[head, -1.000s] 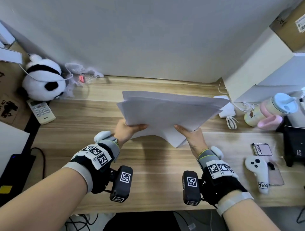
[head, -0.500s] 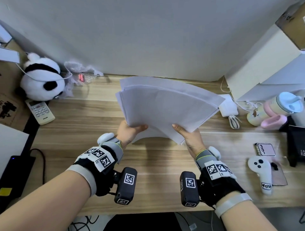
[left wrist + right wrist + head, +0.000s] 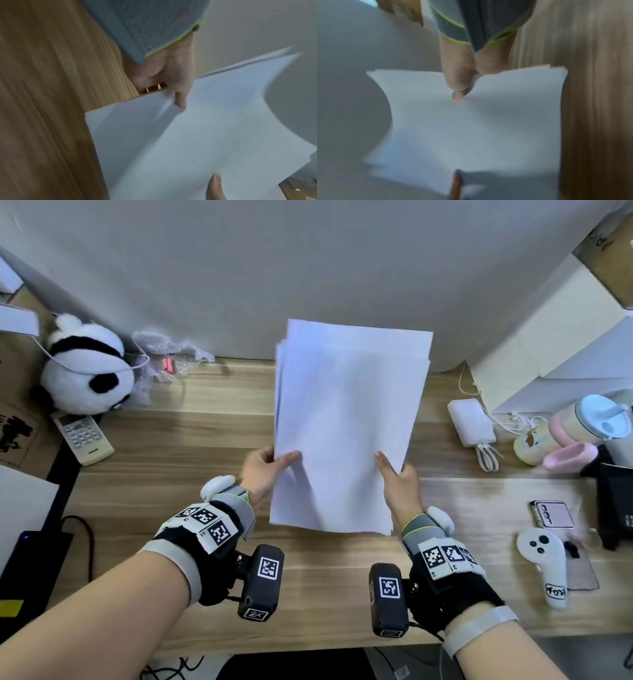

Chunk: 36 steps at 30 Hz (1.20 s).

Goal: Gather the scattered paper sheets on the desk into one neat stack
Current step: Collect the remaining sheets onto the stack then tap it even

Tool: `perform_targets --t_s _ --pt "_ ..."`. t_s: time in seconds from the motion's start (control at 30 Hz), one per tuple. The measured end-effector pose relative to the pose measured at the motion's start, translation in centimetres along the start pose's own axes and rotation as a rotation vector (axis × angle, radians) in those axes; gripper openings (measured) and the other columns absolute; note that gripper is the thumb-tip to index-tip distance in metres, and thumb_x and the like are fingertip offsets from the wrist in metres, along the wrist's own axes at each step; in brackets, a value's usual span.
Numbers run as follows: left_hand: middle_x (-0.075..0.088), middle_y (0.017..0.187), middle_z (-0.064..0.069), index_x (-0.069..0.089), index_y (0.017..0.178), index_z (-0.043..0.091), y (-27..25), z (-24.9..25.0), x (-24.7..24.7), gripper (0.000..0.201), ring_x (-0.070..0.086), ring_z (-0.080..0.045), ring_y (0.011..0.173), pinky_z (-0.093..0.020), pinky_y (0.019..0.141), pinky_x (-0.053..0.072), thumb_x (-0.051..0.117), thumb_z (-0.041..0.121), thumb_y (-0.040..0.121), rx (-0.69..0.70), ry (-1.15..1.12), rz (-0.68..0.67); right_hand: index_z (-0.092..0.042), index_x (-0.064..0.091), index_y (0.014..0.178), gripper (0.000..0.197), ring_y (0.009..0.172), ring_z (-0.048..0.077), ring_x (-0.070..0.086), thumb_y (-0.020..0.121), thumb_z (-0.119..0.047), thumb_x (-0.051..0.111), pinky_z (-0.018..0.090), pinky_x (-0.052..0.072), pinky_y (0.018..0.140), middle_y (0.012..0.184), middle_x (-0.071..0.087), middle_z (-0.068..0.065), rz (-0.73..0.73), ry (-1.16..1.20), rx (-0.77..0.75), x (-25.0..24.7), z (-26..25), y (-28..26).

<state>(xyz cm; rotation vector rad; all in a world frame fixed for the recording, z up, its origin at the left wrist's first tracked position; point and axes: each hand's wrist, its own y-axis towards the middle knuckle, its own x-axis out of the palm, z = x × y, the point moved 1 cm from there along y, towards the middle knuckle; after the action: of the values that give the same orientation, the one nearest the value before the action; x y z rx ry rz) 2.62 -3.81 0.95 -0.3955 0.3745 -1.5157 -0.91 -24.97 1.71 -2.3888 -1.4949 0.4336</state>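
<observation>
Both hands hold a bundle of white paper sheets (image 3: 346, 422) above the wooden desk (image 3: 171, 440), long side running away from me. My left hand (image 3: 270, 463) pinches the left edge with its thumb on top. Gripping the right edge the same way is my right hand (image 3: 397, 474). The sheets' top and left edges are slightly stepped. In the left wrist view the paper (image 3: 197, 142) fills the frame, my left thumb (image 3: 214, 185) near and the right hand (image 3: 171, 75) opposite. The right wrist view is blurred: paper (image 3: 479, 128), left hand (image 3: 460, 75) opposite.
A panda plush (image 3: 87, 368), plastic wrap (image 3: 168, 354) and a remote (image 3: 84, 438) lie at the back left. On the right are a white charger (image 3: 471, 422), a lidded cup (image 3: 596, 419), a phone (image 3: 551, 513), a white controller (image 3: 544, 566) and a white box (image 3: 548, 337).
The bundle has turned from a wide, fanned spread to a narrow upright shape with its edges closer together. Both hands kept their grip and shifted to its long sides.
</observation>
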Motion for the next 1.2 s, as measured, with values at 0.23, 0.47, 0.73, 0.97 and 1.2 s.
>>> perform_targets --t_s 0.23,0.47,0.73,0.97,1.2 --pt "0.067 0.099 -0.012 0.062 0.114 0.009 -0.8 -2.4 -1.5 0.032 0.068 -0.019 0.066 -0.026 0.065 0.059 0.065 0.026 0.087 -0.283 -0.222 -0.078 -0.014 0.053 0.117 0.027 0.11 0.026 0.058 0.091 -0.024 0.057 0.043 0.047 0.094 0.12 0.061 0.005 0.042 0.394 0.293 -0.2 0.5 0.0" --pt "0.063 0.124 -0.009 0.049 0.131 0.01 -1.0 -2.9 0.2 0.042 0.062 -0.028 0.104 -0.039 0.083 0.052 0.056 0.004 0.091 -0.316 -0.177 -0.129 -0.007 0.047 0.136 0.047 0.113 0.024 0.059 0.09 -0.008 0.056 0.035 0.054 0.087 0.129 0.06 0.009 -0.208 0.399 0.425 1.2 3.9 -1.0" --pt "0.052 0.137 -0.02 0.044 0.137 -0.002 0.6 -5.2 -4.1 0.045 0.052 -0.037 0.124 -0.043 0.102 0.041 0.047 -0.009 0.092 -0.409 0.096 0.002 0.0 0.045 0.134 0.04 0.104 0.026 0.05 0.094 -0.008 0.046 0.037 0.042 0.099 0.118 0.053 0.014 0.177 -0.062 0.514 -5.9 7.0 2.0" --pt "0.056 0.108 -0.015 0.047 0.119 0.002 1.8 -5.7 -5.5 0.036 0.055 -0.027 0.094 -0.039 0.085 0.046 0.057 0.0 0.085 -0.435 0.244 0.229 -0.001 0.048 0.132 0.041 0.127 0.029 0.048 0.092 -0.007 0.044 0.035 0.036 0.105 0.139 0.05 0.013 0.173 -0.448 0.3 -4.8 4.0 5.4" --pt "0.053 0.1 -0.012 0.049 0.113 0.003 2.4 -5.2 -4.5 0.029 0.053 -0.027 0.089 -0.033 0.077 0.042 0.056 0.003 0.085 -0.408 0.216 0.264 -0.009 0.056 0.125 0.041 0.113 0.028 0.058 0.087 -0.004 0.044 0.037 0.044 0.097 0.122 0.062 0.006 0.0 -0.366 0.31 -1.0 4.7 7.1"
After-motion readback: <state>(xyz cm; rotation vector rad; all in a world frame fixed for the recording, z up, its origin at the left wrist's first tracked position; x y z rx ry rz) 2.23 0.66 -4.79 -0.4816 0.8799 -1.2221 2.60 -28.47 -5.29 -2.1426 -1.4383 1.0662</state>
